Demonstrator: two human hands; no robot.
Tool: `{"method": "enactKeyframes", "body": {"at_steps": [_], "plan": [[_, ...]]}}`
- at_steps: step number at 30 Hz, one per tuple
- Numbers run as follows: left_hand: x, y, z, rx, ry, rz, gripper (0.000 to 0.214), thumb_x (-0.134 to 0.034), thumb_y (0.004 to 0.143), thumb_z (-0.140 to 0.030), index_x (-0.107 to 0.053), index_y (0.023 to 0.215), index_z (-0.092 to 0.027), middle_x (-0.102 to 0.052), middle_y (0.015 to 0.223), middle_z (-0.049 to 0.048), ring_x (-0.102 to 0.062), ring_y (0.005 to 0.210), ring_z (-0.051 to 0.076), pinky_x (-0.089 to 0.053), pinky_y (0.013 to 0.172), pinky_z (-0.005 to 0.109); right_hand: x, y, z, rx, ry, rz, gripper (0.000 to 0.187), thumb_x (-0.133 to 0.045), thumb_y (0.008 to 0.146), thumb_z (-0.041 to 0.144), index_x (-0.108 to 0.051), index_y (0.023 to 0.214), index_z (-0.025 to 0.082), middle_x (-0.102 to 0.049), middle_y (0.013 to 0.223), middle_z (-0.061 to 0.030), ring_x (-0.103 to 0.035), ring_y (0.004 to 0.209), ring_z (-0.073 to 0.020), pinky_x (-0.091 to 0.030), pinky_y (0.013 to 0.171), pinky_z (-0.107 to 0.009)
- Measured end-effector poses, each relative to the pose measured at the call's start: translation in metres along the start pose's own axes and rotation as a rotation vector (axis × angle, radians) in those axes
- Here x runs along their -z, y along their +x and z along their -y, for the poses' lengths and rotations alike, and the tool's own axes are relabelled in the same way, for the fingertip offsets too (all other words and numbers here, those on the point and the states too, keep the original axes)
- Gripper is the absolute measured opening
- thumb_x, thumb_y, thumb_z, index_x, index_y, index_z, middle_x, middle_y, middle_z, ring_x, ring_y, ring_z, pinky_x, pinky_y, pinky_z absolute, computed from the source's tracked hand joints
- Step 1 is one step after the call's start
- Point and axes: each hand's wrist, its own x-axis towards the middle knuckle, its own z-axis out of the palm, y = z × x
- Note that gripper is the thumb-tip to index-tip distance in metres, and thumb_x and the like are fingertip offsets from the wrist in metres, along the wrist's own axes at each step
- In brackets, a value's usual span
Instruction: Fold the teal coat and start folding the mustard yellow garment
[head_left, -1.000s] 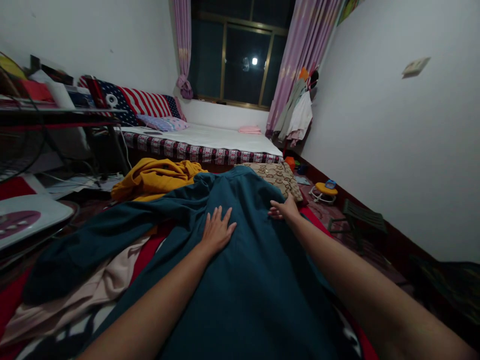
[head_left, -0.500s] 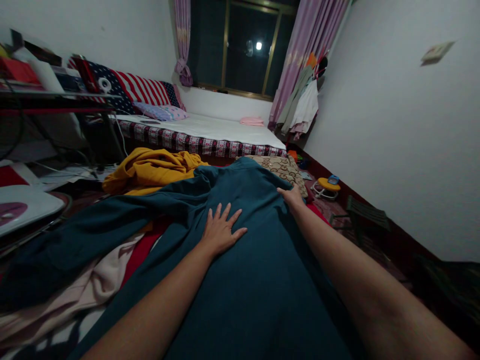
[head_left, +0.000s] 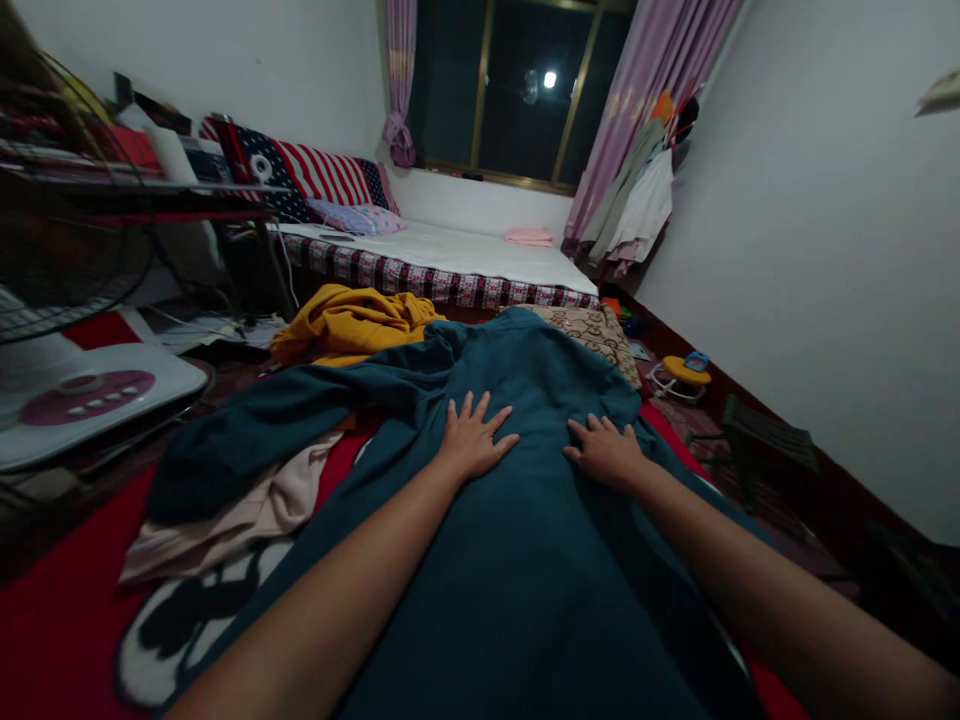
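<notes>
A dark teal long-sleeved garment [head_left: 465, 590] lies spread out in front of me, its collar end away from me and one sleeve stretched to the left. My left hand [head_left: 474, 440] rests flat on its upper middle, fingers spread. To the right, my right hand [head_left: 606, 450] also lies on the cloth with its fingers apart. Beneath the garment is a red blanket [head_left: 67, 610] with a black and white pattern. A pale pink garment [head_left: 262, 510] lies partly under the left sleeve, and a mustard yellow garment [head_left: 352, 325] is heaped beyond it.
A brown patterned cushion [head_left: 592, 335] lies past the collar. At left stand a fan [head_left: 82, 390] and a cluttered desk [head_left: 202, 190]. A bed [head_left: 450, 255] is below the window. On the right are a yellow-topped stool [head_left: 684, 370] and a dark folding stool [head_left: 772, 430].
My right hand has let go of the garment's right shoulder edge and come nearer, now flat on the cloth. My left hand stays on the garment. The view has turned slightly left.
</notes>
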Motion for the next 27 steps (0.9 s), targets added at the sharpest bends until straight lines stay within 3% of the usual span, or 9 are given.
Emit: {"method": "enactKeyframes", "body": {"at_steps": [3, 7, 11, 14, 17, 19, 23, 25, 27], "plan": [[0.004, -0.003, -0.003, 0.009, -0.013, 0.024, 0.065, -0.026, 0.090, -0.066, -0.031, 0.146, -0.036, -0.018, 0.158, 0.0076, -0.009, 0.144, 0.037, -0.005, 0.111, 0.062, 0.010, -0.006, 0.050, 0.081, 0.092, -0.148, 0.061, -0.051, 0.089, 0.033, -0.035, 0.146, 0.018, -0.032, 0.152, -0.0135, -0.027, 0.140, -0.0326, -0.024, 0.108, -0.060], [0.010, -0.017, -0.005, -0.003, -0.012, 0.074, 0.059, -0.028, 0.095, -0.050, -0.030, 0.148, -0.024, -0.018, 0.157, 0.0111, -0.010, 0.145, 0.034, -0.008, 0.114, 0.057, -0.015, -0.022, 0.095, 0.132, 0.282, -0.249, 0.049, -0.034, 0.097, 0.032, -0.036, 0.145, 0.021, -0.030, 0.153, -0.0066, -0.024, 0.142, -0.0252, -0.026, 0.110, -0.054], [0.030, -0.055, 0.006, -0.107, -0.024, 0.192, 0.061, -0.035, 0.094, -0.047, -0.031, 0.148, -0.018, -0.017, 0.157, 0.0119, -0.013, 0.145, 0.029, -0.016, 0.116, 0.048, -0.037, -0.024, 0.097, 0.122, 0.302, -0.309, 0.046, -0.035, 0.097, 0.034, -0.042, 0.142, 0.023, -0.032, 0.153, -0.0046, -0.024, 0.142, -0.0247, -0.025, 0.111, -0.054], [0.062, -0.093, 0.021, -0.242, -0.108, 0.345, 0.069, -0.051, 0.088, -0.046, -0.032, 0.147, -0.014, -0.017, 0.156, 0.0143, -0.016, 0.144, 0.029, -0.020, 0.115, 0.044, -0.036, -0.022, 0.094, 0.131, 0.311, -0.330, 0.045, -0.035, 0.097, 0.033, -0.045, 0.140, 0.022, -0.034, 0.152, -0.0052, -0.026, 0.141, -0.0248, -0.025, 0.111, -0.053], [0.102, -0.125, 0.043, -0.364, -0.348, 0.481, 0.056, -0.059, 0.084, -0.041, -0.051, 0.135, -0.018, -0.042, 0.147, 0.0114, -0.042, 0.133, 0.026, -0.035, 0.109, 0.035, -0.033, -0.022, 0.094, 0.125, 0.314, -0.335, 0.045, -0.036, 0.097, 0.034, -0.046, 0.139, 0.021, -0.036, 0.151, -0.0068, -0.028, 0.141, -0.0263, -0.026, 0.110, -0.053], [0.127, -0.138, 0.065, -0.270, -0.462, 0.351, 0.038, -0.056, 0.086, -0.039, -0.066, 0.118, -0.022, -0.065, 0.123, 0.0060, -0.061, 0.112, 0.021, -0.045, 0.097, 0.029, -0.033, -0.023, 0.095, 0.128, 0.317, -0.340, 0.045, -0.035, 0.097, 0.034, -0.046, 0.139, 0.021, -0.036, 0.151, -0.0069, -0.028, 0.141, -0.0266, -0.027, 0.110, -0.054], [0.162, -0.142, 0.128, 0.107, -0.379, -0.288, 0.033, -0.053, 0.083, -0.036, -0.070, 0.106, -0.020, -0.068, 0.113, 0.0054, -0.061, 0.108, 0.023, -0.045, 0.098, 0.035, -0.034, -0.024, 0.095, 0.137, 0.328, -0.359, 0.044, -0.036, 0.097, 0.033, -0.048, 0.137, 0.020, -0.037, 0.150, -0.0073, -0.028, 0.140, -0.0262, -0.026, 0.110, -0.053], [0.171, -0.141, 0.163, 0.296, -0.323, -0.403, 0.037, -0.057, 0.077, -0.034, -0.068, 0.110, -0.020, -0.065, 0.119, 0.0067, -0.058, 0.113, 0.026, -0.043, 0.102, 0.038, -0.034, -0.024, 0.094, 0.135, 0.339, -0.365, 0.044, -0.036, 0.097, 0.033, -0.049, 0.137, 0.020, -0.038, 0.149, -0.0075, -0.029, 0.140, -0.0262, -0.026, 0.110, -0.053], [0.173, -0.142, 0.193, 0.474, -0.322, -0.398, 0.047, -0.065, 0.069, -0.035, -0.066, 0.113, -0.017, -0.066, 0.117, 0.0107, -0.059, 0.110, 0.029, -0.046, 0.096, 0.041, -0.035, -0.023, 0.094, 0.135, 0.349, -0.368, 0.044, -0.036, 0.097, 0.033, -0.049, 0.136, 0.020, -0.039, 0.149, -0.0075, -0.029, 0.140, -0.0262, -0.026, 0.110, -0.053]]}}
